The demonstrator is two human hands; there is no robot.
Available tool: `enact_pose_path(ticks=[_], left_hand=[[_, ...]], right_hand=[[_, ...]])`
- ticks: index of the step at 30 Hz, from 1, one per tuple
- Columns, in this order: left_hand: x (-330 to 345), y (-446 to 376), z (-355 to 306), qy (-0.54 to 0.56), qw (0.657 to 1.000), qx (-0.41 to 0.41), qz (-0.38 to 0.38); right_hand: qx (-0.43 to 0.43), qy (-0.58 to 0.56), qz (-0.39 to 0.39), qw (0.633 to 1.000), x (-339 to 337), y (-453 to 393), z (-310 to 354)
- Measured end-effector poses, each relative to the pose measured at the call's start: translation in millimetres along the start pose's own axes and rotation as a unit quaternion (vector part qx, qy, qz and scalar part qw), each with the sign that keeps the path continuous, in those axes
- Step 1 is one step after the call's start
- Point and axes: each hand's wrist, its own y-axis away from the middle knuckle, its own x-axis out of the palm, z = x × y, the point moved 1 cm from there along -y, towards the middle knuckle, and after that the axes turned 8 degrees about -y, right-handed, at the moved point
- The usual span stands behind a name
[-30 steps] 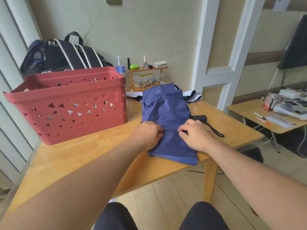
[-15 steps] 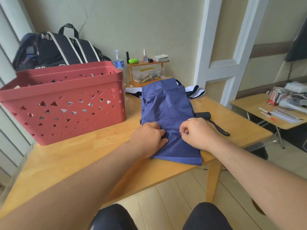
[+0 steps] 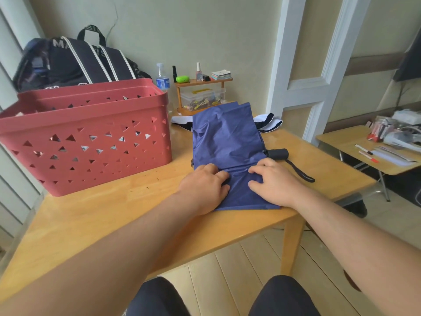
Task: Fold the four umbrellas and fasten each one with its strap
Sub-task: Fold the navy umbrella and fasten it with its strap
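We sit at a wooden counter [image 3: 95,215] against a pale green wall, a white door frame to our right. A red basket [image 3: 84,137] stands just left of the blue umbrella [image 3: 225,142], which lies flat near the counter's front edge, its black handle [image 3: 277,153] poking out right. Our left hand [image 3: 202,185] and right hand [image 3: 271,183] press its canopy, fingers bent, seemingly pinching the fabric.
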Motion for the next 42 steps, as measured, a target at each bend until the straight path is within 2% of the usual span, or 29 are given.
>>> enact_pose_path(ticks=[3, 6, 9, 11, 13, 14, 16, 17, 19, 21, 22, 31, 33, 34, 37, 39, 40, 42], left_hand=[[0, -4, 8, 0.008, 0.999, 0.004, 0.034], [-2, -4, 14, 0.019, 0.998, 0.02, 0.063], [-13, -5, 3, 0.064, 0.994, -0.049, 0.074], [-25, -8, -12, 0.069, 0.993, -0.097, 0.028], [-28, -8, -28, 0.048, 0.997, -0.066, -0.012], [-25, -6, -35, 0.043, 0.998, -0.035, 0.002], [-12, 2, -45, 0.019, 0.996, 0.009, 0.081], [-6, 5, -47, 0.011, 0.993, 0.015, 0.114], [-2, 8, -45, 0.022, 0.99, 0.013, 0.14], [-4, 12, -44, 0.035, 0.989, 0.017, 0.146], [-5, 15, -41, 0.037, 0.988, 0.013, 0.151], [-4, 50, 15, 0.02, 0.983, -0.033, 0.18], [-5, 49, 14, 0.016, 0.982, -0.033, 0.184], [-5, 47, 14, 0.016, 0.982, -0.033, 0.185], [-4, 47, 14, 0.014, 0.982, -0.031, 0.184], [-3, 47, 14, 0.015, 0.983, -0.032, 0.182], [-3, 47, 14, 0.017, 0.983, -0.034, 0.181], [0, 47, 14, 0.025, 0.983, -0.039, 0.176]], right_hand=[[0.009, -0.008, 0.041, 0.999, -5, 2, 1], [-0.005, 0.056, 0.089, 0.994, -18, 11, 7], [0.0, 0.092, 0.149, 0.985, -34, 24, 12], [0.023, 0.119, 0.164, 0.979, -41, 31, 11], [0.029, 0.152, 0.127, 0.98, -42, 35, 10], [0.016, 0.142, 0.083, 0.986, -40, 36, 11], [-0.044, 0.069, -0.019, 0.996, -32, 35, 16], [-0.064, 0.025, -0.04, 0.997, -27, 34, 18], [-0.039, -0.015, 0.02, 0.999, -17, 31, 17], [0.042, 0.046, 0.132, 0.989, -6, 31, 8], [0.066, 0.069, 0.161, 0.982, -3, 31, 3], [0.081, 0.082, 0.213, 0.97, -19, 29, -15], [0.089, 0.084, 0.2, 0.972, -29, 27, -13], [0.077, 0.092, 0.17, 0.978, -32, 25, -7], [-0.009, 0.084, -0.014, 0.996, -32, 24, 26], [-0.053, 0.044, -0.085, 0.994, -24, 27, 49], [-0.068, 0.027, -0.073, 0.995, -18, 29, 55], [-0.049, 0.041, 0.026, 0.998, -9, 32, 51]])
